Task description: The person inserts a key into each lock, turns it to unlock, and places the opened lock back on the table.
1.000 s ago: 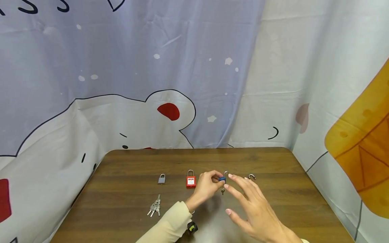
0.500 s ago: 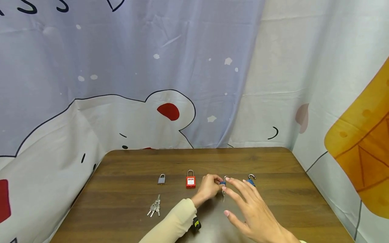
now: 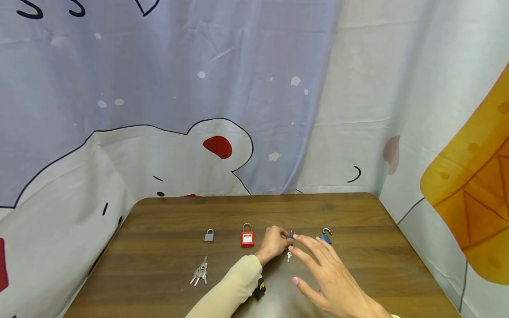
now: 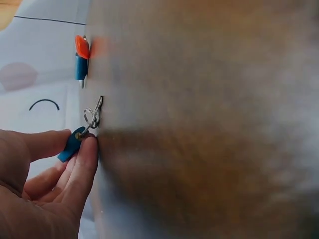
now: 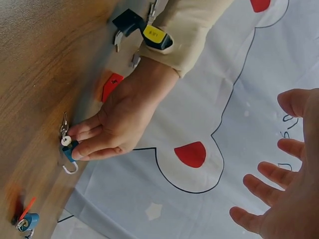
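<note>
My left hand [image 3: 273, 244] pinches a small blue padlock [image 5: 71, 151] between thumb and fingers, low over the table. Its shackle [image 5: 72, 169] is swung open. A ring of small silver keys [image 4: 94, 117] hangs from its keyhole end, one key in the lock. Close by on the right, my right hand [image 3: 334, 278] hovers with fingers spread and holds nothing; in the head view its fingertips come near the padlock. Beyond them lies a second blue padlock [image 3: 325, 239] with an open shackle and an orange-red piece [image 4: 81, 47] at its keyhole end.
On the wooden table [image 3: 167, 265], a red padlock [image 3: 247, 239] lies left of my left hand, with a grey padlock [image 3: 209, 236] farther left. Nearer me is a bunch of silver keys [image 3: 200, 271]. A black wrist strap [image 3: 260, 289] is on my left wrist. A printed curtain [image 3: 238, 88] hangs behind.
My left hand has moved slightly lower, and the keys hang more plainly below the blue padlock. More of the second blue padlock shows. My right hand has hardly moved.
</note>
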A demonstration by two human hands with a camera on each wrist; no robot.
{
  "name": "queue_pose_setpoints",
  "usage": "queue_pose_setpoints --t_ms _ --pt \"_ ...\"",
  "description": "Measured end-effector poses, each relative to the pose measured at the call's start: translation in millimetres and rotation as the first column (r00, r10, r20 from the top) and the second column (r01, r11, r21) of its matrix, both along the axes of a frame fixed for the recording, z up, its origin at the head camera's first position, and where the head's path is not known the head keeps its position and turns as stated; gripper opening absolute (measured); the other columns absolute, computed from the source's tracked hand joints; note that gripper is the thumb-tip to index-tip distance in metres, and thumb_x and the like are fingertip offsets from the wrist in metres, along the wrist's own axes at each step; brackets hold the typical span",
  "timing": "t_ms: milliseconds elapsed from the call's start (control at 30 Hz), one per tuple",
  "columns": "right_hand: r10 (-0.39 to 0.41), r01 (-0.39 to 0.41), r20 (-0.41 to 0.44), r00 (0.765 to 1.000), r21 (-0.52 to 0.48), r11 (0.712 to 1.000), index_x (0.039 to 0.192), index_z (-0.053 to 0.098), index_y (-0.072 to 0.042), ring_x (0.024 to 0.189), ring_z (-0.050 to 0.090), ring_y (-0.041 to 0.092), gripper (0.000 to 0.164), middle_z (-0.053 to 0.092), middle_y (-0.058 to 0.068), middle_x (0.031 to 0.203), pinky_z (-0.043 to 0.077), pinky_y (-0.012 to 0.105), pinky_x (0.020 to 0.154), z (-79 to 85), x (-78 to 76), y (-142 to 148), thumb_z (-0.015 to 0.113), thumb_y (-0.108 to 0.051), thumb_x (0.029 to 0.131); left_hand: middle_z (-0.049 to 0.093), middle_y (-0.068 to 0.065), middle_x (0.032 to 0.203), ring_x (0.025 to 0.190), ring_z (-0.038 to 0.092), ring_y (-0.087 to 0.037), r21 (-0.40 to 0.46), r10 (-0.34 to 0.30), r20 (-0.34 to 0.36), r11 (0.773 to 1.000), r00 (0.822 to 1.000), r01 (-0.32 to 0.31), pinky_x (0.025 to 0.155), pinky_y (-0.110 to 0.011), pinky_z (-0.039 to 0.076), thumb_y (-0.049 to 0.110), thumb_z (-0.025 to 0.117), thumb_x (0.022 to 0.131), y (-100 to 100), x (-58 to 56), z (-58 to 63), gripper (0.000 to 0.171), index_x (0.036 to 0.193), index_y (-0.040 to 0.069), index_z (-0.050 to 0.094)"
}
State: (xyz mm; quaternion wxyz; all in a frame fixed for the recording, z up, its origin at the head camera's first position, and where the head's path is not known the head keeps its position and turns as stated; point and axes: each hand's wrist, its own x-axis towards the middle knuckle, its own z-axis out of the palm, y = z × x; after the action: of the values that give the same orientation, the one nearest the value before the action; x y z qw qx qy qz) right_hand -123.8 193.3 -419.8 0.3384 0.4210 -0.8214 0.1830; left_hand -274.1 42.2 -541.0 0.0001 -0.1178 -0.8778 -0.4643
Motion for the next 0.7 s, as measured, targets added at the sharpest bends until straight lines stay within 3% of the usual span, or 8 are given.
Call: queue_pose_setpoints --t_ms 200,400,700 --pt "-0.009 0.009 0.006 1.000 0.007 1.000 0.134 0.058 -0.009 0.129 0.049 0.025 0.048 0.053 0.015 0.140 0.011 0.031 0.124 -3.2 -0.4 1.0 0.055 -0.041 0.097 0.068 -0.002 0.058 0.042 0.054 0.000 -0.057 0.021 -0.066 0.998 0.998 -0.025 0.046 -0.016 0.045 0.008 0.080 0.077 3.5 -4.3 0.9 0.009 0.077 0.002 0.073" --pt "-0.047 0.046 0.029 0.998 0.036 0.998 0.138 0.055 -0.012 0.134 0.046 0.026 0.052 0.049 0.013 0.147 0.007 0.033 0.125 -6.0 -0.9 3.9 0.054 -0.044 0.097 0.068 -0.001 0.067 0.057 0.059 -0.009 -0.174 0.052 -0.111 0.982 0.992 -0.071 0.054 -0.021 0.048 0.014 0.082 0.074 4.7 -8.3 0.8 0.012 0.077 0.005 0.074" --pt "-0.136 0.122 0.095 0.986 0.140 0.983 0.144 0.048 -0.019 0.142 0.038 0.029 0.059 0.038 0.007 0.156 -0.002 0.032 0.125 -18.0 -2.7 12.1 0.060 -0.047 0.093 0.070 -0.004 0.075 0.064 0.062 -0.015 -0.242 0.039 -0.121 0.968 0.992 -0.068 0.057 -0.026 0.050 0.021 0.081 0.076 8.5 -10.4 2.8 0.019 0.081 0.005 0.073"
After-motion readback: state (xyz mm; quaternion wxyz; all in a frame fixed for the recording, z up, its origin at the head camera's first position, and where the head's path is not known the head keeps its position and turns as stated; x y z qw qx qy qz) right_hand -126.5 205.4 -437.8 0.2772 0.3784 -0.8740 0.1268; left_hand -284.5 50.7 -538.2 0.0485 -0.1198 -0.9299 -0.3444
